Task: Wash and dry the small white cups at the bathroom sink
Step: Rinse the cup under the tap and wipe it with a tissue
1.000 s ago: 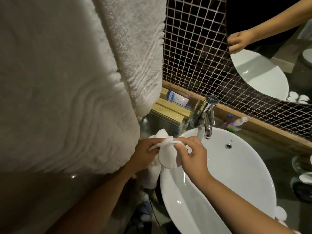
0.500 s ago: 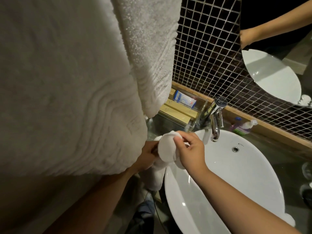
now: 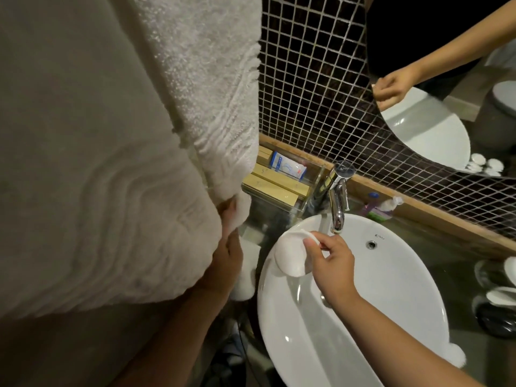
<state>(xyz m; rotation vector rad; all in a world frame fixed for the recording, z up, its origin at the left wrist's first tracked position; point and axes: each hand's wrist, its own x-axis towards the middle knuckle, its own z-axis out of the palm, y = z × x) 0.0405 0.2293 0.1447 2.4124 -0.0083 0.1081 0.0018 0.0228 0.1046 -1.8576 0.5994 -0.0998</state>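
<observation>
A small white cup [image 3: 289, 255] is held by its rim in my right hand [image 3: 331, 262], tilted on its side over the left part of the white basin [image 3: 391, 297], just below the chrome tap [image 3: 337, 202]. My left hand [image 3: 227, 258] is left of the basin and grips the lower corner of a hanging white towel [image 3: 220, 107]; its fingers are partly hidden in the cloth. More small white cups [image 3: 505, 286] stand on the counter at the right edge.
A large white towel [image 3: 83, 163] fills the left half of the view. A clear box with yellow packets [image 3: 275, 187] sits behind the basin. Small bottles [image 3: 379, 209] lie by the tiled wall. The mirror [image 3: 446, 79] is at the upper right.
My right hand has drawn the cup out of the towel and moved it right, over the basin. My left hand stayed with the towel and shifted left and up.
</observation>
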